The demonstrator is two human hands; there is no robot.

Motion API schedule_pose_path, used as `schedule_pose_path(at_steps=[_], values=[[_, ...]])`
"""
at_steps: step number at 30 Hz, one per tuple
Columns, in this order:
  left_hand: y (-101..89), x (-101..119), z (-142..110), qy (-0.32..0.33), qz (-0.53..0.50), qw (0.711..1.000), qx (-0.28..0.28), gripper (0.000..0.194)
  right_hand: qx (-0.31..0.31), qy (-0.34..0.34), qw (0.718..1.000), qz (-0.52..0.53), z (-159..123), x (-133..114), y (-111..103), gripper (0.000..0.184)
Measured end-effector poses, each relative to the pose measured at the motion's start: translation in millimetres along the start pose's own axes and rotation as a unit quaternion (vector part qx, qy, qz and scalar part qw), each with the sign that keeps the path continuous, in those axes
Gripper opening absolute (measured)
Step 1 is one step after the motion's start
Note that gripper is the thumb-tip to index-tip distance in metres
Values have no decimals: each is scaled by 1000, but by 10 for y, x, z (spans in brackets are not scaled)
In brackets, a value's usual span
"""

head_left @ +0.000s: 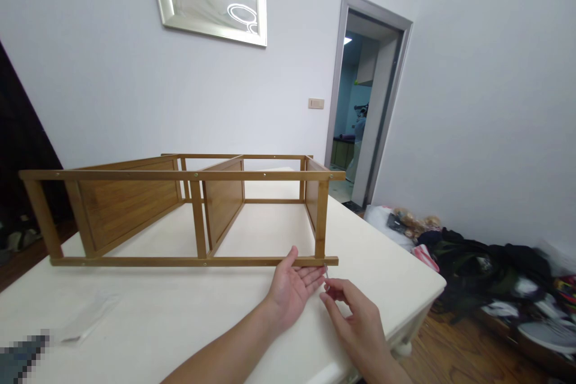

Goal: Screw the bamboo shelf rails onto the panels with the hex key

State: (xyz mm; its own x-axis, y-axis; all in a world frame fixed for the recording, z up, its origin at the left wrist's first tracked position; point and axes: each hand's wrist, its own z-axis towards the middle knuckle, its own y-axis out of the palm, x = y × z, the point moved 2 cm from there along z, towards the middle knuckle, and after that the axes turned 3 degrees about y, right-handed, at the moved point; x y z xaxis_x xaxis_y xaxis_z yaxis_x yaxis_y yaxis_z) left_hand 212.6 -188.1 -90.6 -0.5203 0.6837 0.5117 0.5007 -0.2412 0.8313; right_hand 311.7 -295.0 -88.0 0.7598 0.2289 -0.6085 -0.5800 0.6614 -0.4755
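Note:
A wooden shelf rack (198,216) lies on its side on a white table (180,324). My left hand (290,294) is palm up at the lower front rail, near its right end. Its thumb overlaps the rail and its fingers stretch out just beneath it, spread rather than wrapped round. Beside those fingertips, my right hand (357,318) pinches a thin, grey metal hex key (327,275) between thumb and forefinger. The key's upper end meets the rail's underside below the end post; the fastener there is hidden. Small screw heads dot the upper front rail.
A clear plastic bag (90,315) lies at the table's front left, near a pixelated dark patch. Bags, clothes and shoes (546,336) pile up on the floor to the right. A doorway (360,102) and a framed picture (216,36) are behind.

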Motion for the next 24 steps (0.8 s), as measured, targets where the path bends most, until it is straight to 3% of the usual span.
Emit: schedule_pose_path(at_steps=[5, 10, 13, 16, 19, 22, 24], values=[[-4, -3, 2, -6, -4, 1000, 3, 57, 39, -155, 984, -84, 13, 9, -3, 14], [9, 4, 1, -2, -3, 1000, 0, 57, 19, -173, 974, -147, 76, -14, 61, 15], [11, 2, -3, 2, 0, 1000, -3, 55, 34, -119, 984, -130, 122, -12, 65, 21], [9, -2, -10, 3, 3, 1000, -5, 55, 51, 28, 998, -17, 170, 20, 23, 12], [12, 0, -18, 4, 6, 1000, -8, 56, 21, 161, 978, 130, 185, 59, -12, 24], [17, 5, -25, 3, 8, 1000, -6, 57, -14, 211, 944, 255, 145, 98, -18, 33], [17, 8, -28, 2, 8, 1000, -2, 57, -11, 209, 947, 244, 87, 128, -13, 33]])
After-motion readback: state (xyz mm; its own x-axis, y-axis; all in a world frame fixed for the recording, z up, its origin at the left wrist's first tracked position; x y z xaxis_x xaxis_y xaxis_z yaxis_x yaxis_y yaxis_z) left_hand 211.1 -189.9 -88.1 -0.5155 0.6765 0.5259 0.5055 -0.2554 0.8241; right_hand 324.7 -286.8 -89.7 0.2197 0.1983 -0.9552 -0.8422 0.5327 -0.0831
